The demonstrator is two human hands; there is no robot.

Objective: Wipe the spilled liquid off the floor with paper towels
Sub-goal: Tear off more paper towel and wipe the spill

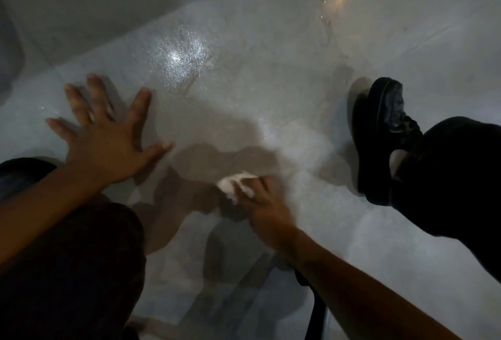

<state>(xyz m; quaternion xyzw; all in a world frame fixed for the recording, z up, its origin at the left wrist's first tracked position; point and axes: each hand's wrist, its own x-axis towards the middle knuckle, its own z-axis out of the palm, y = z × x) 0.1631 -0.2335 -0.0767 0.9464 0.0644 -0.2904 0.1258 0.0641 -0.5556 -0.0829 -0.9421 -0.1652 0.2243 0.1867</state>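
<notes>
Paper towel (235, 183) wadded under right hand (261, 204), lower centre, mid-wipe; left hand (108, 139) splayed flat on floor (298, 82). Next: reach wet sheen (180, 60), upper centre.

Motion is blurring the right hand (260, 204) and the wadded paper towel (235, 183) its fingers (245, 186) are covering. Both forearms are running off the lower edge, and the trouser leg above the black shoe (379, 133) is leaving frame right.
</notes>
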